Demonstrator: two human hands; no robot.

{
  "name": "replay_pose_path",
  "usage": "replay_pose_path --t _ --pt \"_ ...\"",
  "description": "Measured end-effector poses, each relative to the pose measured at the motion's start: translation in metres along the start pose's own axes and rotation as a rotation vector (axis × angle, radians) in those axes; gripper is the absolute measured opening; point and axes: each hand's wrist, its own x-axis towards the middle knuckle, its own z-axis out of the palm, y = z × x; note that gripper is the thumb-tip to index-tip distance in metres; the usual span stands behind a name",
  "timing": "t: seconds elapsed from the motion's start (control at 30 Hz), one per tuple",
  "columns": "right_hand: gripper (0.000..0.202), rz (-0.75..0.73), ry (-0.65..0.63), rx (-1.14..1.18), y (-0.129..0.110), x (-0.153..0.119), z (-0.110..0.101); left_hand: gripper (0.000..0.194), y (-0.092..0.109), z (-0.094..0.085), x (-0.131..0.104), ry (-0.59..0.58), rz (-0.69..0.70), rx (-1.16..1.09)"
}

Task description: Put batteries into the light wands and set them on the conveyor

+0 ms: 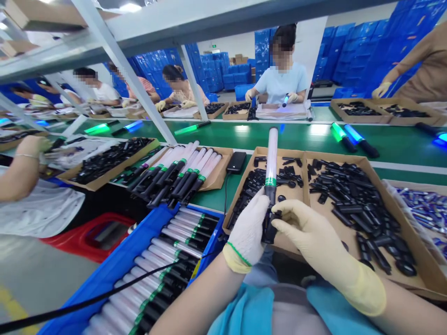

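My left hand (249, 228), in a white knit glove, is wrapped round the black handle of a light stick (271, 153). The stick stands nearly upright, its frosted white tube and green band above the fist and its lit state off. Against the handle, my right hand (307, 228) in a cream rubber glove pinches a small black plastic part (275, 211), partly hidden by the fingertips. Behind both hands is a cardboard tray (303, 184) of loose black plastic parts, split by a divider.
Finished-looking light sticks (188, 170) lie piled on cardboard at left. A blue crate (108, 274) holds rows more, with a black cable across it. Batteries (424, 211) fill a bin at right. Lit sticks lie on the green conveyor belt (296, 135). Co-workers sit opposite and at left; a metal frame (132, 74) slants overhead.
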Motion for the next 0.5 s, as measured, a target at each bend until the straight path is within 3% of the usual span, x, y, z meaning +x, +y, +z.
replay_pose_path --t 0.1,0.23,0.4,0.5 --pt "0.014 -0.016 0.003 -0.091 0.002 -0.001 -0.004 0.038 -0.001 0.001 0.001 -0.021 -0.007 -0.013" --pt "0.018 -0.19 0.042 -0.346 0.004 0.004 -0.008 0.028 0.014 0.014 0.005 0.006 -0.17 -0.213" --pt "0.061 -0.293 0.204 -0.565 0.012 0.012 -0.013 0.043 0.032 0.033 0.01 -0.026 -0.374 -0.413" --pt "0.058 -0.348 0.245 -0.598 0.008 0.008 -0.024 0.022 0.041 0.037 0.01 -0.058 -0.381 -0.497"
